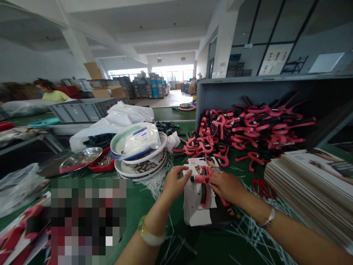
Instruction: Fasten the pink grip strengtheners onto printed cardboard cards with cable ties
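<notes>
A pink and black spring clamp [204,184] lies on a printed card [197,217], which tops a small stack of cards. My right hand [226,187] grips the clamp at its right side, fingers bent around the edge of it. At the card's left edge is my left hand [175,181], its thumb and forefinger apart and pointing toward the clamp; its other fingers are partly hidden. Behind the card, more pink spring clamps [205,145] spill out of a tilted grey crate [201,99].
A tall stack of printed cards [292,187] stands right, beside red-handled scissors [264,188]. White plastic ties [259,230] are strewn over the green table. Left are stacked bowls [140,171] with metal parts, a red dish [102,163] and a metal bowl [79,158]. A person [52,92] sits beyond.
</notes>
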{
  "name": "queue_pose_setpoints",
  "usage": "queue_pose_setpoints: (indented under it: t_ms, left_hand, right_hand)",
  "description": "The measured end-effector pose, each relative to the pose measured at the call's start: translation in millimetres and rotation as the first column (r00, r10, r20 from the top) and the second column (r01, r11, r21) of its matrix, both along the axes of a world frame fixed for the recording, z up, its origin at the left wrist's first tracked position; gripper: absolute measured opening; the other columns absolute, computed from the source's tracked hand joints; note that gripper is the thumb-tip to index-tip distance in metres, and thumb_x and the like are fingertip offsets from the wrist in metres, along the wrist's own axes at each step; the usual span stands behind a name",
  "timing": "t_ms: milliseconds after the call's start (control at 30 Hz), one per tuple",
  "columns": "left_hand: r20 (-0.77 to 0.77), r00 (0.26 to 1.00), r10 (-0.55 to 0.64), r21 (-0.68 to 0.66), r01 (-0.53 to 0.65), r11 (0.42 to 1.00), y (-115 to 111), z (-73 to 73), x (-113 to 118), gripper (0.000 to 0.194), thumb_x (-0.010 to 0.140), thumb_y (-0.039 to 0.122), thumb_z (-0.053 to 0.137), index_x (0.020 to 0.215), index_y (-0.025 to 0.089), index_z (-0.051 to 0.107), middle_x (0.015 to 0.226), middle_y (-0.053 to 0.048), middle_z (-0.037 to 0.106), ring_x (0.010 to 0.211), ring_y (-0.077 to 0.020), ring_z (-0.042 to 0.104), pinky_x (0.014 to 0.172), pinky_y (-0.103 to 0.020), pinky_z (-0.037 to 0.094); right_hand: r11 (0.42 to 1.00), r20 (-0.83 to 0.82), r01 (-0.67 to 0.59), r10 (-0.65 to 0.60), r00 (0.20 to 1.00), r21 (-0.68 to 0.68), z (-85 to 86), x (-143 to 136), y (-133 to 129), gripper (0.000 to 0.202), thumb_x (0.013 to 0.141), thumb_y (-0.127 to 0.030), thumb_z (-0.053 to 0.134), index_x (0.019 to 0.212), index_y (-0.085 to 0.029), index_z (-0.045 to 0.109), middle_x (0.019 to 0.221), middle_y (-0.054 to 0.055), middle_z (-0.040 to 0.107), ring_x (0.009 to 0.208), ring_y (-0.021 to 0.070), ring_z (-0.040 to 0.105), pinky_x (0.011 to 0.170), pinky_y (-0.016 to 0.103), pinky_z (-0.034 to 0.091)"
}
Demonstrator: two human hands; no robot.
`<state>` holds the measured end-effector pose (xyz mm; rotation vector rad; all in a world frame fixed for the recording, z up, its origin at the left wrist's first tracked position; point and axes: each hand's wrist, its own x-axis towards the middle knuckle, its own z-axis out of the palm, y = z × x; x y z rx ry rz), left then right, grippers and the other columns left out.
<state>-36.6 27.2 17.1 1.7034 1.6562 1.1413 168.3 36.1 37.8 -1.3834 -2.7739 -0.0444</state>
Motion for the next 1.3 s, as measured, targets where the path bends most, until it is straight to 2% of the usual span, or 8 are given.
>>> queue_pose_setpoints:
  t_ms: [133,200,400,567,733,900,1000,1300]
  left_hand:
    - [-0.338,0.934,-0.112,-0.048,0.102,0.994,34.9,18.9,26.4,0.036,0.075,0.046,0.058,0.100,0.022,0.069,0.107,-0.011,0.066,0.096,-0.0265,0.059,0.080,-0.035,0.043]
    - [-0.398,0.903,-0.161,-0.075,0.143,0.987,46.3,20.5,42.4,0.031,0.074,0.044,0.060,0.099,0.027,0.070,0.104,-0.009,0.068,0.094,-0.0267,0.061,0.076,-0.033,0.044]
    - [-0.386,0.895,-0.222,-0.003,0.239,0.971,49.4,10.4,58.5,0.018,0.080,0.033,0.056,0.088,0.030,0.072,0.093,-0.002,0.072,0.089,-0.0207,0.063,0.076,-0.029,0.043]
    - [-0.205,0.947,-0.248,0.075,0.267,0.961,42.6,-3.4,52.6,0.027,0.078,0.023,0.059,0.102,0.027,0.068,0.089,-0.001,0.073,0.083,-0.0167,0.065,0.076,-0.027,0.046]
    - [-0.113,0.956,-0.270,0.121,0.283,0.951,37.2,-12.4,50.5,0.018,0.079,0.018,0.056,0.089,0.023,0.071,0.090,-0.001,0.073,0.084,-0.0154,0.065,0.077,-0.025,0.048]
    - [-0.276,0.918,-0.283,0.177,0.338,0.924,32.5,-13.1,48.5,0.028,0.078,0.008,0.052,0.088,0.025,0.072,0.088,-0.001,0.072,0.084,-0.0167,0.063,0.078,-0.027,0.046]
    - [-0.359,0.901,-0.244,0.174,0.322,0.931,31.3,-13.5,48.7,0.028,0.078,0.009,0.052,0.090,0.026,0.071,0.088,-0.001,0.072,0.083,-0.0173,0.062,0.077,-0.027,0.046]
    - [-0.405,0.888,-0.218,0.234,0.331,0.914,32.3,-19.3,48.4,0.027,0.078,0.008,0.054,0.089,0.026,0.070,0.091,0.002,0.072,0.084,-0.0159,0.063,0.079,-0.028,0.045]
  right_hand:
    - [1.000,-0.090,-0.007,0.009,0.996,0.022,-12.9,3.8,4.2,0.023,0.087,-0.017,0.040,0.088,-0.018,0.064,0.092,0.009,0.065,0.086,0.0213,0.061,0.070,0.031,0.045]
    - [0.999,-0.170,0.011,-0.004,0.985,0.041,-19.8,6.5,6.2,0.022,0.087,-0.017,0.041,0.090,-0.018,0.062,0.092,0.008,0.064,0.087,0.0199,0.060,0.074,0.030,0.045]
    - [0.995,-0.428,0.053,-0.014,0.904,0.080,-27.1,10.3,9.9,0.022,0.091,-0.026,0.039,0.086,-0.019,0.059,0.090,0.008,0.062,0.086,0.0198,0.057,0.077,0.032,0.045]
    - [0.995,-0.638,0.089,-0.101,0.763,-0.050,-25.0,6.4,10.6,0.017,0.086,-0.031,0.049,0.077,-0.021,0.061,0.084,0.006,0.063,0.083,0.0201,0.059,0.074,0.032,0.045]
    - [0.979,-0.782,0.095,-0.201,0.590,-0.180,-29.1,0.1,10.3,0.020,0.081,-0.036,0.056,0.073,-0.021,0.065,0.079,0.004,0.063,0.077,0.0192,0.059,0.072,0.031,0.045]
    - [0.966,-0.827,0.109,-0.256,0.501,-0.234,-33.4,-4.9,10.9,0.023,0.077,-0.039,0.059,0.070,-0.019,0.066,0.075,0.004,0.061,0.072,0.0186,0.057,0.067,0.031,0.045]
    - [0.958,-0.825,0.107,-0.285,0.487,-0.268,-34.8,-4.7,11.4,0.024,0.075,-0.041,0.059,0.069,-0.019,0.066,0.072,0.004,0.061,0.069,0.0174,0.056,0.064,0.030,0.045]
    - [0.929,-0.822,0.033,-0.343,0.455,-0.369,-42.6,-0.5,16.4,0.026,0.074,-0.042,0.059,0.070,-0.018,0.066,0.069,0.002,0.063,0.067,0.0165,0.055,0.064,0.028,0.043]
